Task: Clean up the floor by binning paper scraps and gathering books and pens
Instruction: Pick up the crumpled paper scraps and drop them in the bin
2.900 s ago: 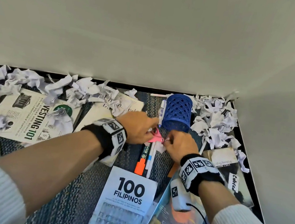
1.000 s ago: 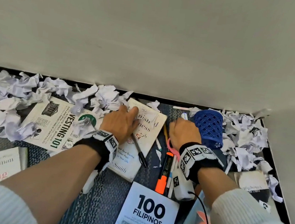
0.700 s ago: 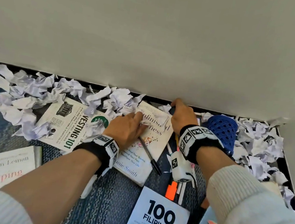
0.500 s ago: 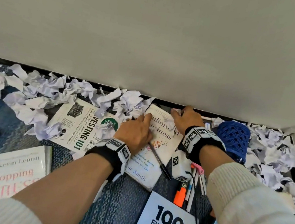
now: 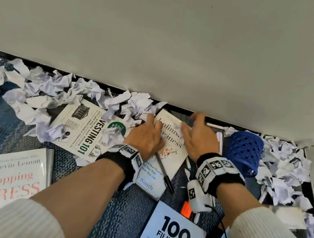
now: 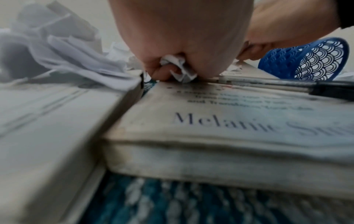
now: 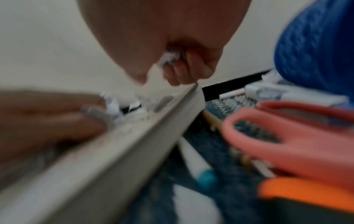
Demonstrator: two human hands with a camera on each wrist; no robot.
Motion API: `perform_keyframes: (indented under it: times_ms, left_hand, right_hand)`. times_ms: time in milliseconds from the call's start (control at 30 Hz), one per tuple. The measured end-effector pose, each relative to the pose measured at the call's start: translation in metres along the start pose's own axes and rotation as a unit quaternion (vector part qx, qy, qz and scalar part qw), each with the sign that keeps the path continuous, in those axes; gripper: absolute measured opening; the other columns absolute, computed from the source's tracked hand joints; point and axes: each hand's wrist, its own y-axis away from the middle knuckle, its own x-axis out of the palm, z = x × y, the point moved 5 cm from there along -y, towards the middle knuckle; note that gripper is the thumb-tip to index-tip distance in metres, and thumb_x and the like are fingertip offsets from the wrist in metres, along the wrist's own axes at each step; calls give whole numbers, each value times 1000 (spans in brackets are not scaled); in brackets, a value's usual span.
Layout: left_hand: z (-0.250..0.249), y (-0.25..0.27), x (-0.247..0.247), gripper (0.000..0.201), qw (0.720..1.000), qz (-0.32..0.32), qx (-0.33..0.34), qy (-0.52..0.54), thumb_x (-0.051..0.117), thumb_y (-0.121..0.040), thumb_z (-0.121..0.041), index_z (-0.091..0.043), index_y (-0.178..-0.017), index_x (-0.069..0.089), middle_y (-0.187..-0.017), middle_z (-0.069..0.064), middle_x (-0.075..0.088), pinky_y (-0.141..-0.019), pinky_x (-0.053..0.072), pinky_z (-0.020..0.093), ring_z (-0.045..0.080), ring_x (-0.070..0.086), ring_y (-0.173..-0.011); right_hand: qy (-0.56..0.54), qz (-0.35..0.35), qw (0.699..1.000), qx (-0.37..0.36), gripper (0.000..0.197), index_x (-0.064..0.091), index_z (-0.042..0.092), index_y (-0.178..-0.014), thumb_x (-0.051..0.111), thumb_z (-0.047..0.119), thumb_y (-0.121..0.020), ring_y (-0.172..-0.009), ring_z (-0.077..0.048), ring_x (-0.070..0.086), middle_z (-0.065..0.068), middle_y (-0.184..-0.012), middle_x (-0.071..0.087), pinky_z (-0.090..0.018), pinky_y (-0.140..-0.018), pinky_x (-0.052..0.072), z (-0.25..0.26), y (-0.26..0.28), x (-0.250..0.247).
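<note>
Resting on the white paperback book (image 5: 168, 150) by the wall, my left hand (image 5: 146, 137) curls around a crumpled white paper scrap (image 6: 179, 68). My right hand (image 5: 199, 140) hovers over the book's far end, fingers closed on another small white scrap (image 7: 170, 58). Beside it lies a tipped blue lattice plastic pen holder (image 5: 244, 151); a black-capped pen (image 5: 163, 173) lies across the cover.

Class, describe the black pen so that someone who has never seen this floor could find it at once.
Start at the white book lying between the two hands, near the wall. The black pen lies diagonally across its cover, cap towards the viewer. Unlike the white pens on the carpet, it rests on a book.
</note>
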Motion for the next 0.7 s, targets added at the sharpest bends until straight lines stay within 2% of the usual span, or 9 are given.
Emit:
perform_keyframes:
  times_ms: [67, 133, 200, 267, 367, 467, 533, 600, 700]
  left_hand:
    - [-5, 2, -4, 30, 1000, -9, -16, -7, 44, -97, -30, -9, -116, 39, -124, 13, 32, -62, 47, 29, 18, 51, -71]
    - [-8, 5, -7, 30, 1000, -6, -22, -5, 48, -94, -28, -9, -115, 39, -125, 13, 32, -62, 47, 29, 19, 52, -72]
    - [-8, 8, -10, 33, 1000, 2, -6, -3, 49, -94, -27, -9, -119, 37, -128, 13, 34, -66, 53, 32, 21, 57, -75]
    - [-6, 10, -16, 36, 1000, -3, 17, -18, 48, -95, -28, -10, -124, 34, -123, 12, 44, -67, 53, 33, 23, 59, -78]
    - [-3, 14, -26, 38, 999, -22, 23, -32, 46, -95, -26, -11, -126, 29, -95, 4, 53, -62, 45, 32, 21, 52, -70]
    - [2, 19, -28, 39, 999, 7, -8, -35, 41, -98, -26, -10, -131, 29, -84, 0, 45, -64, 42, 32, 20, 49, -71]
    - [5, 25, -27, 32, 999, 20, -15, -47, 35, -101, -28, -8, -127, 36, -95, 5, 51, -66, 40, 32, 20, 48, -76]
    - [6, 28, -25, 30, 997, 14, 9, -81, 32, -102, -29, -8, -118, 46, -105, 9, 57, -66, 39, 32, 20, 47, -78]
    - [4, 34, -27, 43, 994, 8, 34, -101, 25, -104, -43, -12, -103, 54, -94, 5, 60, -63, 41, 32, 18, 48, -72]
  right_hand:
    - [107, 71, 991, -48, 34, 40, 16, -116, 41, 44, -98, -77, -26, 60, -4, -89, 60, -32, -64, 40, 1, 6, 16]
    - [133, 84, 987, -42, 30, 44, 10, -115, 40, 35, -100, -90, -32, 59, -12, -103, 60, -33, -67, 35, -5, 6, 20]
    - [84, 61, 995, -11, 22, 46, 3, -110, 41, 21, -99, -99, -36, 54, -18, -110, 53, -36, -72, 35, -13, 7, 13]
    - [18, 5, 999, 30, 13, 46, 1, -103, 43, 11, -96, -98, -37, 52, -21, -108, 50, -39, -77, 38, -24, 13, 1]
    - [-86, -28, 990, 109, 7, 38, 15, -100, 40, 13, -93, -82, -38, 61, -21, -93, 59, -45, -74, 53, -37, 38, -6]
    - [-82, 32, 990, 114, 4, 36, 21, -95, 40, 19, -97, -73, -35, 64, -17, -85, 61, -48, -68, 57, -41, 66, 4]
    - [-38, 67, 991, 113, 15, 41, 15, -95, 46, 29, -98, -83, -35, 61, -17, -92, 61, -41, -71, 50, -40, 83, 6]
    - [20, 98, 988, 122, 31, 45, 9, -106, 54, 36, -94, -92, -36, 61, -17, -99, 62, -34, -69, 42, -41, 96, 12]
    - [108, 146, 978, 106, 32, 45, 8, -116, 54, 30, -94, -98, -36, 61, -16, -106, 63, -35, -70, 42, -38, 109, 22]
